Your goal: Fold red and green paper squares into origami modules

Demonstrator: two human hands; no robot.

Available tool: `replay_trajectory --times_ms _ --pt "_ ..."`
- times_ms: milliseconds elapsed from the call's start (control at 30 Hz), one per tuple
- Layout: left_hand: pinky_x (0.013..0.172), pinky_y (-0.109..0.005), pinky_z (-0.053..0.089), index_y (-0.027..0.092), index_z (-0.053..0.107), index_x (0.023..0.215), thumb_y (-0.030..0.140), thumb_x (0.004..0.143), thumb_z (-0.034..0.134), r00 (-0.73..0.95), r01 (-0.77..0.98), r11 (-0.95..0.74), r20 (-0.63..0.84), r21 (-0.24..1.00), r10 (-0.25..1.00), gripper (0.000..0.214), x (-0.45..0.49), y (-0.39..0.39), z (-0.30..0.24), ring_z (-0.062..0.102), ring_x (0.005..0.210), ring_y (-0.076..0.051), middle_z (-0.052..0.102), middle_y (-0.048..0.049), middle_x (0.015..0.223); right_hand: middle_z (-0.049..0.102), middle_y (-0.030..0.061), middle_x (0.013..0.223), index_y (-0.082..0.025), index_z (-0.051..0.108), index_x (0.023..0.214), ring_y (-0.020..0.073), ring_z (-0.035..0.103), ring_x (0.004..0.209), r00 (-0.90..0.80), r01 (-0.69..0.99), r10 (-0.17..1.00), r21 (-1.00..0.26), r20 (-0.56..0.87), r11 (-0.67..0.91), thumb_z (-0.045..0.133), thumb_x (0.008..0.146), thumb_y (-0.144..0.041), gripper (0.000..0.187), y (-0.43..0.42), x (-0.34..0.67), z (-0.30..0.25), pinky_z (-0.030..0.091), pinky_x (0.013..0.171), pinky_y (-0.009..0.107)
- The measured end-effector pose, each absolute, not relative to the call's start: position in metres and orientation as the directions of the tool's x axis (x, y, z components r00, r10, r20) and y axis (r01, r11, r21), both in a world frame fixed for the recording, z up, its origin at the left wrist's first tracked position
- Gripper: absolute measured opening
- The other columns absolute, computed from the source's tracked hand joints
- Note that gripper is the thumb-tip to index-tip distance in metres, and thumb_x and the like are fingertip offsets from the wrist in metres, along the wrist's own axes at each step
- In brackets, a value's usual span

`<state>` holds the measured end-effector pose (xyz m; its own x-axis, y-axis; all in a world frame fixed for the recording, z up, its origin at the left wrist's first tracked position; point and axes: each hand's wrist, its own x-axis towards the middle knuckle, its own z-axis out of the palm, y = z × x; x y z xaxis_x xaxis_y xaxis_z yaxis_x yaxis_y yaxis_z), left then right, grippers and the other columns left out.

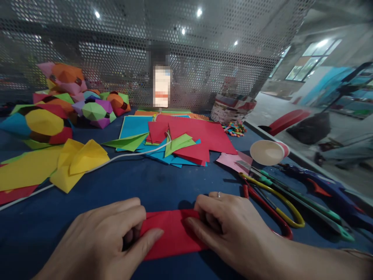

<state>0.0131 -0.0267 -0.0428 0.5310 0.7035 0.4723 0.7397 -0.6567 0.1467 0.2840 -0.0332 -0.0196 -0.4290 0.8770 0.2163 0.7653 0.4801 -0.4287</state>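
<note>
A folded piece of red paper (171, 237) lies low over the blue table, between my two hands. My left hand (107, 229) pinches its left end, thumb on top and fingers curled at the edge. At the right end, my right hand (224, 221) grips the paper the same way, with a ring on one finger. The undersides of the fingers are hidden. Just right of my right hand lie scissors (271, 206) with one red and one yellow handle.
Coloured paper sheets (201, 134) are piled at the back under a white cable (125, 155). Folded paper shapes (43, 124) stand at left, with a yellow folded piece (78, 159) before them. A paper cup (268, 151), a blue glue gun (320, 182) and a woven basket (231, 109) are at right.
</note>
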Motion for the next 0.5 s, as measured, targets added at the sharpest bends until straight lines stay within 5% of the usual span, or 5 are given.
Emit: replay_trajectory --times_ms 200,300,400,500 --pt "0.039 -0.034 0.039 0.030 0.046 0.075 0.038 0.108 0.055 0.529 0.735 -0.663 0.491 0.142 0.692 0.036 0.016 -0.028 -0.040 0.062 0.045 -0.018 0.057 0.0061 0.059 0.057 -0.0035 0.061 -0.021 0.056 0.071 0.0107 0.047 0.053 -0.417 0.778 0.890 -0.434 0.187 0.455 0.066 0.096 -0.021 0.027 -0.036 0.284 -0.019 0.024 0.054 0.024" --pt "0.040 -0.030 0.042 0.028 0.055 0.095 0.046 0.107 0.059 0.492 0.755 -0.640 0.521 0.144 0.698 0.022 0.014 -0.027 -0.037 0.066 0.049 -0.017 0.063 0.0057 0.071 0.057 -0.0043 0.061 -0.021 0.056 0.071 0.0101 0.045 0.053 -0.410 0.784 0.896 -0.438 0.168 0.441 0.069 0.093 -0.020 0.025 -0.035 0.283 -0.018 0.024 0.054 0.023" --pt "0.074 -0.028 0.059 0.026 0.063 0.128 0.037 0.114 0.048 0.559 0.697 -0.716 0.602 0.030 0.570 0.023 0.017 -0.027 -0.037 0.079 0.086 -0.019 0.077 -0.0022 0.108 0.056 -0.0052 0.061 -0.020 0.053 0.070 0.0092 0.043 0.052 -0.408 0.792 0.898 -0.426 0.165 0.438 0.070 0.090 -0.015 0.027 -0.034 0.282 -0.016 0.023 0.053 0.023" --pt "0.106 -0.026 0.055 0.028 0.070 0.126 0.016 0.117 0.035 0.668 0.495 -0.869 0.639 0.002 0.381 0.037 0.025 -0.029 -0.040 0.078 0.106 -0.015 0.080 0.0017 0.117 0.054 -0.0059 0.060 -0.020 0.054 0.070 0.0089 0.042 0.051 -0.415 0.787 0.893 -0.423 0.174 0.449 0.070 0.090 -0.014 0.027 -0.034 0.282 -0.016 0.022 0.052 0.022"
